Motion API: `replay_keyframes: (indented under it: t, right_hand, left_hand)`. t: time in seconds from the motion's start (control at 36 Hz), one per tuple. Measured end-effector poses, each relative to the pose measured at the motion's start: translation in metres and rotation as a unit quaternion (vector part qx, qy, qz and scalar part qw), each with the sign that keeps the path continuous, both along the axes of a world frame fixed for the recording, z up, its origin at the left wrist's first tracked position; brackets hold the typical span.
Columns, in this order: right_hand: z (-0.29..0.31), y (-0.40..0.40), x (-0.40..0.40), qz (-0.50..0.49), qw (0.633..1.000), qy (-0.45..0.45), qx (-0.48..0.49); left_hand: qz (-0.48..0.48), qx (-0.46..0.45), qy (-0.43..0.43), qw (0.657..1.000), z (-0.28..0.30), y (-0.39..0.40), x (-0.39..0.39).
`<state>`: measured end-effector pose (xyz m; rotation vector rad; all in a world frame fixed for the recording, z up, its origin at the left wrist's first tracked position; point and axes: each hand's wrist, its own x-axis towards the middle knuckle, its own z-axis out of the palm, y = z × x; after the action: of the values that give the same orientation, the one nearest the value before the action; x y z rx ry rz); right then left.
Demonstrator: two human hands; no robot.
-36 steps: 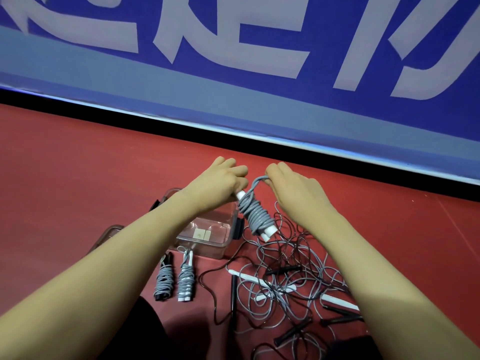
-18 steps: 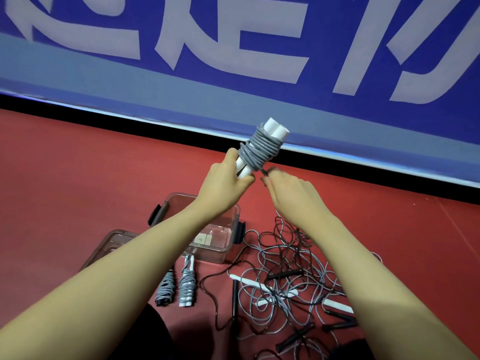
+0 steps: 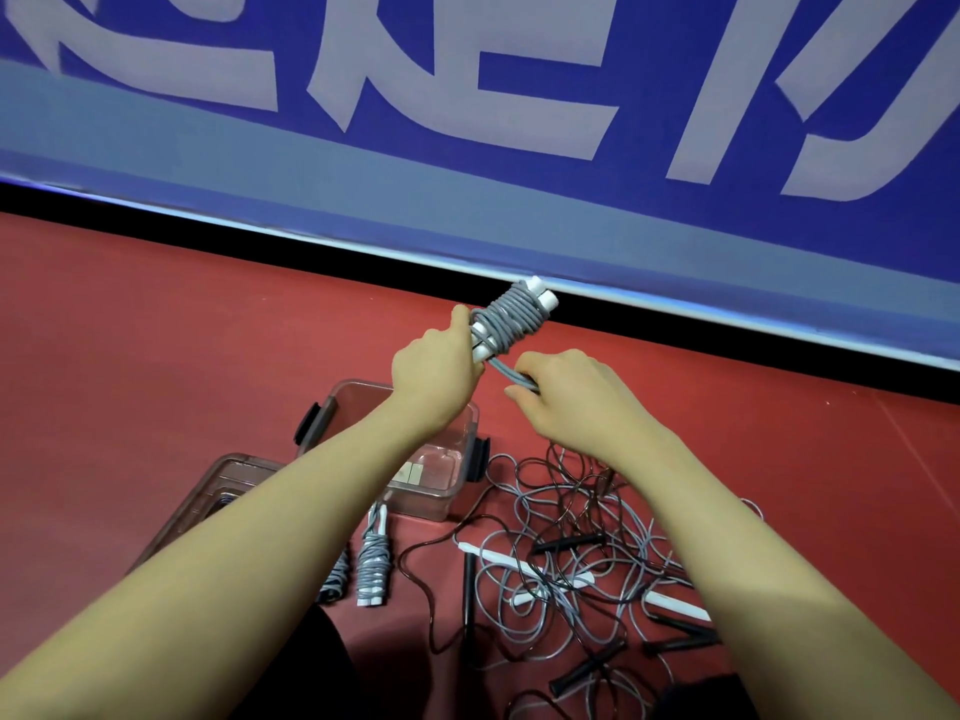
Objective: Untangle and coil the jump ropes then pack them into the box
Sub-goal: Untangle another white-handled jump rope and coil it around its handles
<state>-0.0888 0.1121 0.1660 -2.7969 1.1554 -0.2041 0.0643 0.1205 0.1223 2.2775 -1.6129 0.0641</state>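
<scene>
While the tangled ropes [image 3: 587, 574] and two finished coils [image 3: 372, 566] sit nearest on the floor by the clear box [image 3: 457, 470], the left hand [image 3: 434, 363] grips the wrapped bundle [image 3: 511, 317] upright. Right hand [image 3: 576, 394] pinches the loose tail [image 3: 511, 376]; I'd tuck it tight so nothing unwinds.

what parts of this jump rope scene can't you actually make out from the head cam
- Head view: the inside of the clear plastic box is mostly covered by the left forearm, so its contents cannot be told.
- The dark-handled coiled rope shows only a sliver beside that forearm.
- How the loose grey cord end is fixed is hidden inside the right hand.
- The tangled pile of grey and black ropes runs under the right forearm and off the bottom edge.
</scene>
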Motion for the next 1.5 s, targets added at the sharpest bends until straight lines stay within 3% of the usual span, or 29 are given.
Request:
replay_keyframes:
  t: [0.25,0.36,0.53,0.64,0.92,0.97,1.11,1.19,1.25,1.31,1.39,1.5]
  right_hand:
    - [0.003,0.006,-0.001,0.034,0.986,0.075,-0.142]
    - [-0.003,0.001,-0.002,0.014,0.988,0.057,-0.144]
    - [-0.006,-0.005,-0.003,-0.017,0.999,-0.016,-0.039]
    - [-0.004,-0.011,-0.008,-0.048,0.993,-0.1,0.042]
    - [-0.006,-0.011,-0.015,0.026,0.997,0.015,-0.068]
    - [-0.006,-0.009,-0.013,0.023,0.994,0.026,-0.1]
    - [-0.001,-0.014,-0.018,-0.013,0.998,0.007,-0.068]
    - [0.001,-0.015,-0.017,-0.029,0.999,0.016,-0.031]
    - [0.002,-0.014,-0.014,-0.044,0.999,0.015,-0.028]
    - [0.001,-0.015,-0.011,-0.044,0.998,-0.005,-0.042]
    - [-0.001,-0.014,-0.008,-0.042,0.998,-0.01,-0.043]
    - [-0.008,-0.011,-0.004,-0.021,0.999,0.006,-0.031]
  left_hand:
    - [-0.035,0.123,-0.171,0.977,-0.005,0.004,0.006]
    - [-0.092,0.128,-0.211,0.965,-0.002,0.003,0.003]
    - [-0.23,-0.027,-0.26,0.937,0.002,0.001,0.013]
    - [-0.279,-0.072,-0.283,0.915,-0.001,0.002,0.014]
    - [-0.337,-0.174,-0.254,0.89,-0.003,0.002,0.019]
    - [-0.353,-0.203,-0.234,0.883,-0.006,0.002,0.021]
    - [-0.371,-0.246,-0.115,0.888,0.001,0.006,0.021]
    - [-0.365,-0.237,0.051,0.899,0.012,0.016,0.011]
    - [-0.299,-0.216,0.178,0.912,0.017,0.019,0.004]
    - [-0.22,-0.205,0.252,0.92,0.02,0.017,-0.002]
    - [-0.142,-0.183,0.313,0.921,0.023,0.012,-0.009]
    - [-0.104,-0.159,0.303,0.934,0.017,0.007,-0.011]
